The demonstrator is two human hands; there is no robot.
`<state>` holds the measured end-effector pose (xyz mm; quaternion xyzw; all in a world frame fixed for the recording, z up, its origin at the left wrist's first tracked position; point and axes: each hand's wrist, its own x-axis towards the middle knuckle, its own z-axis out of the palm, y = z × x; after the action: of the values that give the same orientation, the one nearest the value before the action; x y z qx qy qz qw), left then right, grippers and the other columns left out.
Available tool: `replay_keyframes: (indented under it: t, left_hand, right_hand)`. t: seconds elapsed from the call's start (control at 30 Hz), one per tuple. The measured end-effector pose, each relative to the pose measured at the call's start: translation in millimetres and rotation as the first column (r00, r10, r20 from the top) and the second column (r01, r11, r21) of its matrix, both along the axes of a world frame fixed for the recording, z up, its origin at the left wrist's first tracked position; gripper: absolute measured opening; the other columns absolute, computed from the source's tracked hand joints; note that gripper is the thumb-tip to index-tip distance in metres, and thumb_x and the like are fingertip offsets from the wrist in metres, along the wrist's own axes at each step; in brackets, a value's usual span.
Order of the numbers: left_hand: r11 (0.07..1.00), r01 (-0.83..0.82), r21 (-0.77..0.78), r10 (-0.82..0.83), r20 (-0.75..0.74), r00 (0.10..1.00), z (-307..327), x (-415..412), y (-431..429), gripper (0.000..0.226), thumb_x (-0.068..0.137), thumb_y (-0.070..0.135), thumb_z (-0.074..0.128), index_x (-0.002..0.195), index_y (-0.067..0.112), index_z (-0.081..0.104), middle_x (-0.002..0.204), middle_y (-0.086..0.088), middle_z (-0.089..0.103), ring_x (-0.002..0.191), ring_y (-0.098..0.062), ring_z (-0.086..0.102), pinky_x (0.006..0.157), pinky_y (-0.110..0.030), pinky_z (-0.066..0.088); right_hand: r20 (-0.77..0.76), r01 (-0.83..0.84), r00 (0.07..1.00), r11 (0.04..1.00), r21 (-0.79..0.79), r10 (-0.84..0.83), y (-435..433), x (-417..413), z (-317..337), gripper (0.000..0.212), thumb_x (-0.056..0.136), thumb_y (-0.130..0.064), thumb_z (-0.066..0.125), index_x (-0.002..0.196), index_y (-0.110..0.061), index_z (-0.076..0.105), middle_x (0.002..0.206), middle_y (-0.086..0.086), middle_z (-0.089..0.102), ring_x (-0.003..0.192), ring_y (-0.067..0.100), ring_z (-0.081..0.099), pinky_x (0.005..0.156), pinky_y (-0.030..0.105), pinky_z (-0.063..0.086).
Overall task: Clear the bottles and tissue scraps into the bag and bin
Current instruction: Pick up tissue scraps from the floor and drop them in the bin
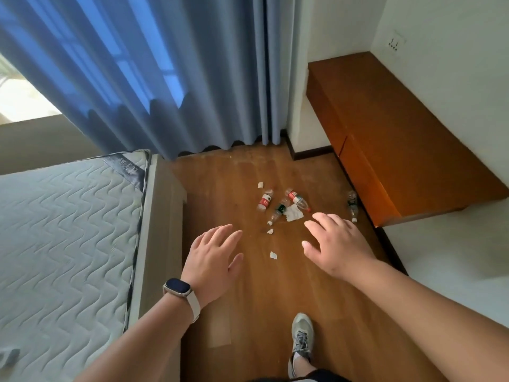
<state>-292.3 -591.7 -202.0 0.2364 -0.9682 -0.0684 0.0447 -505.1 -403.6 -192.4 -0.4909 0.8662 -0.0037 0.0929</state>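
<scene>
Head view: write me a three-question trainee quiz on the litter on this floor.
1. True or false: the left hand is holding a bottle.
2. How many bottles lie on the floor? A) one B) four C) nine
3. Fill the blank: the lone bottle, apart from the cluster, lies beside the wooden ____.

Key: 1 false, both hands are open and hold nothing; 2 B; 3 cabinet.
</scene>
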Motion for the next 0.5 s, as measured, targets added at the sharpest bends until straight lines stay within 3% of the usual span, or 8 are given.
replay_keyframes:
  t: [0.5]
  left_hand:
    - [0.993,0.003,0.117,-0.014,0.088,0.996,-60.5,-86.0,-45.4,0.044,0.084,0.029,0.069,0.126,0.022,0.059,0.129,-0.002,0.06,0.117,-0.028,0.056,0.094,-0.046,0.047]
  right_hand:
    - [0.124,0.001,0.992,0.988,0.157,-0.021,-48.4,-86.8,-56.7,0.053,0.096,-0.052,0.032,0.14,-0.024,0.043,0.149,-0.001,0.038,0.135,0.02,0.035,0.108,0.039,0.032]
